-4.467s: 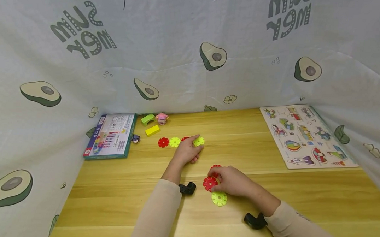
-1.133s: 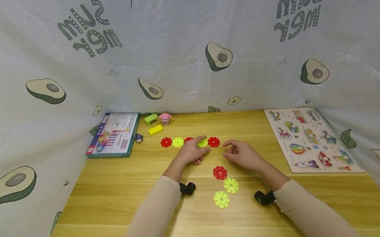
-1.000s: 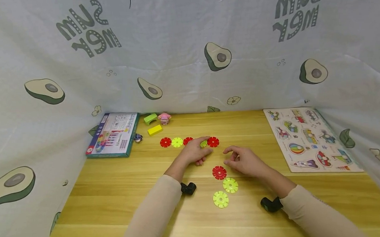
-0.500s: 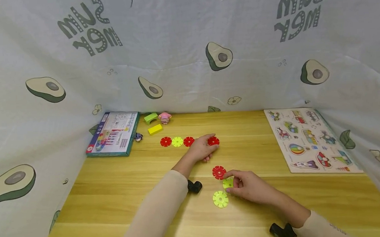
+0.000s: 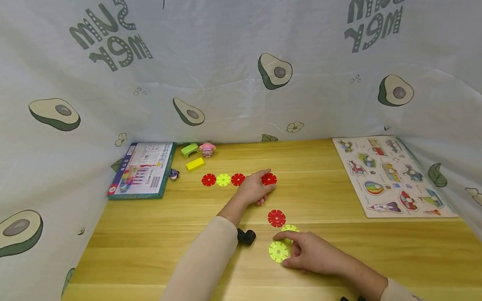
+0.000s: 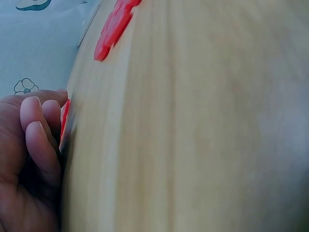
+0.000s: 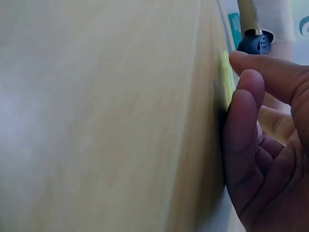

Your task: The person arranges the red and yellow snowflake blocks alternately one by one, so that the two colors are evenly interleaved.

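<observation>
In the head view several notched plastic building discs form a row at the back: a red disc, a yellow disc, another red disc, and a mostly hidden yellow one. My left hand covers that one and holds the row's rightmost red disc between thumb and index finger. Nearer me lie a loose red disc and two yellow ones. My right hand spreads its thumb and index finger around the nearest yellow disc; its hand partly covers the other yellow disc.
A boxed toy set lies at the back left. Beside it are a green arch block, a yellow block, a pink figurine and a small purple figurine. A picture puzzle board lies at the right.
A red disc has joined the row's right end since the oldest frame. My left hand has shifted right onto it. My right hand has come back toward me, to the nearest yellow disc.
</observation>
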The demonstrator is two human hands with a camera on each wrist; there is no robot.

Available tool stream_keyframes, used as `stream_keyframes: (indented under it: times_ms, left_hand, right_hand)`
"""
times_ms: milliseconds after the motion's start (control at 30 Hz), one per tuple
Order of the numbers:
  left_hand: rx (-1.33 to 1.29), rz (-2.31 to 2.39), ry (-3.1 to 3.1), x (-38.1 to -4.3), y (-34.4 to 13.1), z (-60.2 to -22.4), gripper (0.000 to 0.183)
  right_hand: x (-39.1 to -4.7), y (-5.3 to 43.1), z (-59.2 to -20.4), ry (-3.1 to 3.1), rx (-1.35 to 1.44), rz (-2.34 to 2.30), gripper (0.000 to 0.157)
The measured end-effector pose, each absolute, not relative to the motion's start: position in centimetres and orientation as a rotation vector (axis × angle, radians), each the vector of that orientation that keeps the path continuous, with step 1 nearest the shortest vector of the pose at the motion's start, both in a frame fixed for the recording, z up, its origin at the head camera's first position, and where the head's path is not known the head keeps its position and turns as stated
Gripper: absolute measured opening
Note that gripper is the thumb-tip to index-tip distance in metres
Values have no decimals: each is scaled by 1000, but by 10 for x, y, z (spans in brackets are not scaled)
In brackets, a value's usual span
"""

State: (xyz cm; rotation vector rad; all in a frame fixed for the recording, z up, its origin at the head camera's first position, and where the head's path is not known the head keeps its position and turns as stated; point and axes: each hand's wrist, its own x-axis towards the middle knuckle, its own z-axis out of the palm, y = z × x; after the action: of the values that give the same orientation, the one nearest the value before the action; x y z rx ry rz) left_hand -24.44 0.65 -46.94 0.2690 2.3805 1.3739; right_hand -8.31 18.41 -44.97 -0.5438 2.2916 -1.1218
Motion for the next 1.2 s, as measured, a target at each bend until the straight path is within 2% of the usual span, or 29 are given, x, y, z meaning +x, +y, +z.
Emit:
stream_keyframes:
  times_ms: [267, 533, 967, 1200]
  left_hand:
    - [266, 1350, 2392, -245, 7, -468, 62]
    - [242, 1305, 2419, -244, 8, -467, 51]
    - [195, 1304, 2409, -243, 10, -468, 48]
    - [208, 1317, 2406, -243, 10, -468, 47]
  right_hand:
    - [-83, 180, -449, 2354, -552, -1046, 49]
    - [-82, 176, -444, 2399, -568, -979, 41]
    - [-77, 170, -439, 2683, -595, -795, 42]
    - [-82, 173, -435, 2643, -622, -875, 29]
